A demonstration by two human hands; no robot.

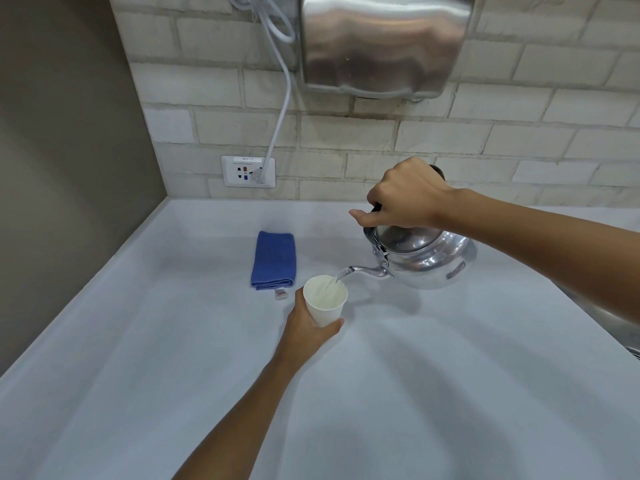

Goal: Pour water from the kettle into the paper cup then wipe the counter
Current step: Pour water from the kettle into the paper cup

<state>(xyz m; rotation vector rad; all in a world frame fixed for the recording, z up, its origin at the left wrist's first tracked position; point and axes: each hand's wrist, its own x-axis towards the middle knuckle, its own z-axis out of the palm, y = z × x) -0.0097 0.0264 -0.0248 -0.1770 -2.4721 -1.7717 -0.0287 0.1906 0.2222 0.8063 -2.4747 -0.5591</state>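
My right hand (405, 199) grips the dark handle of a shiny metal kettle (429, 258), which is tilted to the left above the counter. A thin stream of water runs from its spout (367, 271) into a white paper cup (325, 299). My left hand (308, 327) is wrapped around the cup's lower part from the near side, holding it upright just below the spout. A folded blue cloth (274, 259) lies flat on the pale counter (173, 341), left of the cup and apart from it.
A steel hand dryer (384, 43) hangs on the brick wall above the kettle. Its white cable (282, 112) runs down to a wall socket (248, 171). A grey side wall borders the counter on the left. A metal edge shows at far right.
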